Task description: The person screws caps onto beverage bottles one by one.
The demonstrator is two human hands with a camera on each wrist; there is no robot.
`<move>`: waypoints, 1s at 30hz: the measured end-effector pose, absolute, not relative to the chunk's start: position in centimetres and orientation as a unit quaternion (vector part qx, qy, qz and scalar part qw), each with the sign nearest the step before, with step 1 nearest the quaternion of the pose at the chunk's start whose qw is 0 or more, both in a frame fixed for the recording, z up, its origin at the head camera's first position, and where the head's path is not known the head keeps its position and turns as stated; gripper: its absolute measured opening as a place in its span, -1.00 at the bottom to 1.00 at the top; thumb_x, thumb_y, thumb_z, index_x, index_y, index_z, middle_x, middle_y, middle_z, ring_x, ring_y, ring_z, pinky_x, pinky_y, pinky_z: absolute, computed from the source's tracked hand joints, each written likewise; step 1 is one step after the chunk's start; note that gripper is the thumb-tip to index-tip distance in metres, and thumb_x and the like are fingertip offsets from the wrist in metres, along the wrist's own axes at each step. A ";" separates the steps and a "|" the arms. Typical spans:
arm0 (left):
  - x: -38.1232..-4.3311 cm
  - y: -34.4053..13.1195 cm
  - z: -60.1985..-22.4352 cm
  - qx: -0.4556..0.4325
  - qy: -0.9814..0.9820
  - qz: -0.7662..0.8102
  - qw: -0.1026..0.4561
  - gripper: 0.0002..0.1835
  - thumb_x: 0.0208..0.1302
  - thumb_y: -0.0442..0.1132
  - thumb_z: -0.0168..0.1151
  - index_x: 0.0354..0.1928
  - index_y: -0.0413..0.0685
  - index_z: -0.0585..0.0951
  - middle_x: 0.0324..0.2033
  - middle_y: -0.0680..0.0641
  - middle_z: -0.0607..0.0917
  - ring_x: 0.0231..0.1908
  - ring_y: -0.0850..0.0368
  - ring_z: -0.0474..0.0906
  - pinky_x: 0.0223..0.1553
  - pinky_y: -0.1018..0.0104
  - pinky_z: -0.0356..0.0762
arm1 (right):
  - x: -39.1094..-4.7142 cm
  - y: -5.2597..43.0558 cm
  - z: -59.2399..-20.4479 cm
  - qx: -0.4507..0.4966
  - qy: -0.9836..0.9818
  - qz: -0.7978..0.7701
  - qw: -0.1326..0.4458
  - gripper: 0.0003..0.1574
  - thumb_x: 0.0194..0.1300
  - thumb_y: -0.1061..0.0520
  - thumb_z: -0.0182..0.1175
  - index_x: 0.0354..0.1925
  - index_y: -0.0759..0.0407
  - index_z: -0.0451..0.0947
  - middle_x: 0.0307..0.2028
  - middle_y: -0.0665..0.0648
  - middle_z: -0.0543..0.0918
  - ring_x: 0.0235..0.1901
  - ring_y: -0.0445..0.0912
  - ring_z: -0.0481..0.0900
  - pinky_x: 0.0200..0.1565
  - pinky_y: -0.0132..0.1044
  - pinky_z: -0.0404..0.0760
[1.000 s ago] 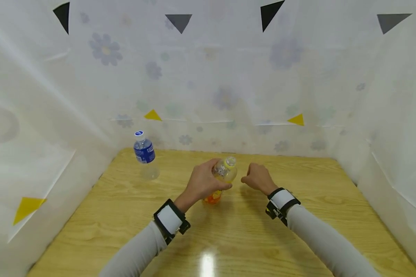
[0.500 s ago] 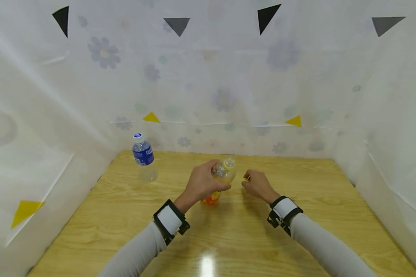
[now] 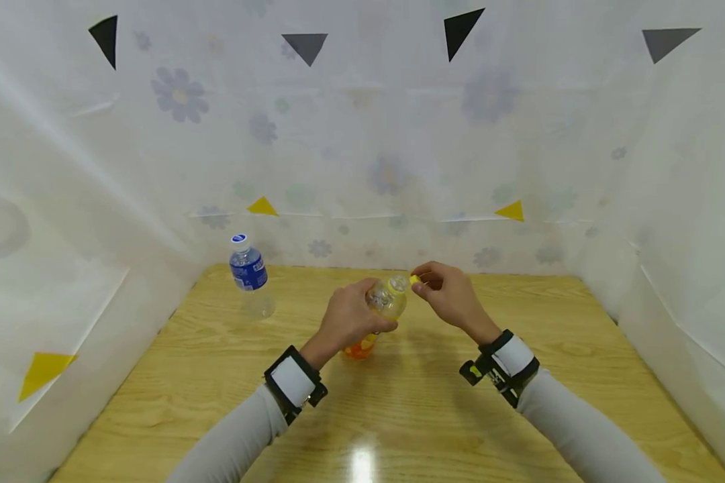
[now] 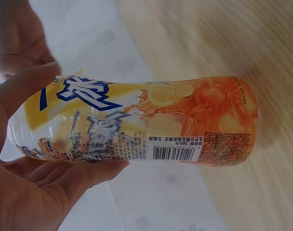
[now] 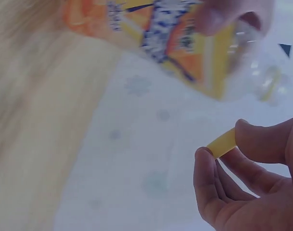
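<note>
My left hand (image 3: 352, 315) grips a clear drink bottle (image 4: 184, 120) round its upper body. Its label is yellow and orange with lemon pictures and a barcode. The bottle leans to the right, and its uncapped mouth (image 3: 398, 284) points up toward my right hand (image 3: 453, 295). Between thumb and fingertips of that right hand I pinch a yellow bottle cap (image 5: 223, 143). The cap is just beside the bottle's mouth, with a small gap between them in the right wrist view.
A second bottle (image 3: 250, 272) with a blue label and white cap stands upright at the back left of the wooden table (image 3: 217, 376). White patterned sheeting (image 3: 350, 134) encloses the table at the back and sides.
My right hand has risen from near the tabletop and moved toward the bottle's mouth with the yellow cap, which has come into view. The held bottle has shifted slightly left.
</note>
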State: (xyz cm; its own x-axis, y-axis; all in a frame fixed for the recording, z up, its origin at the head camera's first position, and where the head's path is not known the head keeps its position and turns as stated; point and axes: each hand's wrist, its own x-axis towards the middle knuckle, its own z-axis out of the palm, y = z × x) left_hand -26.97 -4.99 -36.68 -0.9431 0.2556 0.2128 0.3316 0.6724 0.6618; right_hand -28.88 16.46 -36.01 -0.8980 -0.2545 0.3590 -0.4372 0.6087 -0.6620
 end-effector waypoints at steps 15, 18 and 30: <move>-27.4 -4.9 -36.9 -0.178 -0.916 -0.355 0.058 -0.24 -0.08 -0.04 0.64 0.21 -0.15 0.59 -0.18 -0.05 0.75 -0.28 0.13 0.65 -0.29 0.29 0.62 | -25.8 14.7 -32.9 0.243 -0.866 0.398 0.182 -0.68 0.38 0.22 0.30 0.08 0.14 0.64 -0.10 0.13 0.75 -0.22 0.00 0.73 -0.18 -0.08 0.67; -27.3 -4.9 -37.0 -0.180 -0.914 -0.358 0.056 -0.25 -0.07 -0.05 0.64 0.20 -0.13 0.60 -0.18 -0.05 0.75 -0.28 0.14 0.64 -0.29 0.29 0.62 | -25.5 14.6 -33.0 0.249 -0.865 0.392 0.190 -0.68 0.36 0.24 0.32 0.07 0.13 0.65 -0.10 0.13 0.75 -0.22 0.00 0.73 -0.21 -0.10 0.65; -27.4 -4.6 -37.1 -0.188 -0.914 -0.356 0.053 -0.23 -0.06 -0.06 0.64 0.22 -0.17 0.59 -0.15 -0.08 0.75 -0.25 0.10 0.65 -0.27 0.26 0.63 | -25.4 14.4 -33.8 0.276 -0.860 0.369 0.219 -0.66 0.30 0.31 0.34 0.05 0.20 0.67 -0.04 0.19 0.74 -0.16 0.07 0.68 -0.13 0.00 0.68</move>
